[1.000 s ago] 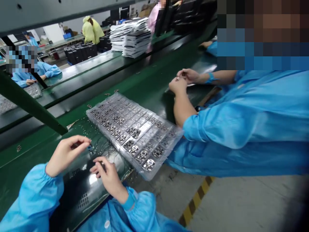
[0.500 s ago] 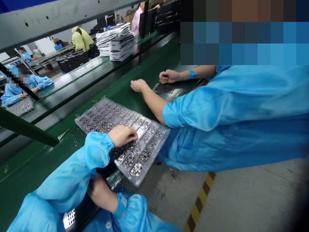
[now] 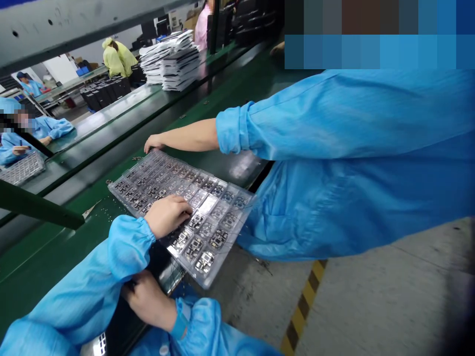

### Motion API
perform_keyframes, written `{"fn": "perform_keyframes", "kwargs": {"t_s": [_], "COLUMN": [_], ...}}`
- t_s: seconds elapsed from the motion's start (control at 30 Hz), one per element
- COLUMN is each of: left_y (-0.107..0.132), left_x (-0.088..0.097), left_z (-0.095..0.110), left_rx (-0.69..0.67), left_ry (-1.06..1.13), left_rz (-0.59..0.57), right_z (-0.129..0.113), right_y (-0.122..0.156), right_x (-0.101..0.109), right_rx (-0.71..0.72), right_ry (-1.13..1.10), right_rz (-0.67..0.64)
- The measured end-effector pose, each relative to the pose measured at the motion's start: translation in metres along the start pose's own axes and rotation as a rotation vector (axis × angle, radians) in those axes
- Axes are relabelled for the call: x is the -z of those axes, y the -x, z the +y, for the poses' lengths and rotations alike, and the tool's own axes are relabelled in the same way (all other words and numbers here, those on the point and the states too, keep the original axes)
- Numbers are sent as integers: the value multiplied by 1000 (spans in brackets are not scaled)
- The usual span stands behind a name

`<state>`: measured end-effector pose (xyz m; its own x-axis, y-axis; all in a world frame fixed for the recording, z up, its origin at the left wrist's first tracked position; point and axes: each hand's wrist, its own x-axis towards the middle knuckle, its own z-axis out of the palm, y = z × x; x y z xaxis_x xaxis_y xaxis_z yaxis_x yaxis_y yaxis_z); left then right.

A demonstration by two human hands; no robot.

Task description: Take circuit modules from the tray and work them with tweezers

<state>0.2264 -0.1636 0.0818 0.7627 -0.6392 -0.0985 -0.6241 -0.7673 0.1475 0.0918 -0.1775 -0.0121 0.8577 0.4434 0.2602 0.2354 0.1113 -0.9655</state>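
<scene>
Under the fingers (image 3: 184,210) of the left hand (image 3: 166,215) lies a clear, glossy tray (image 3: 237,210), its pockets a checker of small black and silver parts (image 3: 205,262). That hand's sleeve (image 3: 92,287) is bright sky blue, as is the cuff (image 3: 200,321) behind the right hand (image 3: 146,296). Beside the fingers, the surface (image 3: 33,257) is dark green. Beyond the fingertips, a co-worker's coat (image 3: 352,163) is the same blue. Below the tray the floor (image 3: 371,301) is grey with a yellow-and-black striped line (image 3: 302,306). Far past the fingers sit black-and-white stacks (image 3: 174,59) and a person in a yellow-green coat (image 3: 117,57).
</scene>
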Motion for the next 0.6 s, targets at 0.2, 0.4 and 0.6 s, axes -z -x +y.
{"fn": "perform_keyframes", "kwargs": {"t_s": [0.2,0.4,0.6], "left_y": [4,2,-1], "left_x": [0,-3,7], "left_z": [3,5,14], "left_rx": [-59,-59,-76], "left_ry": [38,-13,-3], "left_rz": [-7,-21,-23], "right_z": [5,5,12], "right_y": [1,4,8], "right_x": [-2,-3,-2], "right_rx": [-3,-6,71], "right_ry": [15,74,31], "right_rz": [-10,-19,64]}}
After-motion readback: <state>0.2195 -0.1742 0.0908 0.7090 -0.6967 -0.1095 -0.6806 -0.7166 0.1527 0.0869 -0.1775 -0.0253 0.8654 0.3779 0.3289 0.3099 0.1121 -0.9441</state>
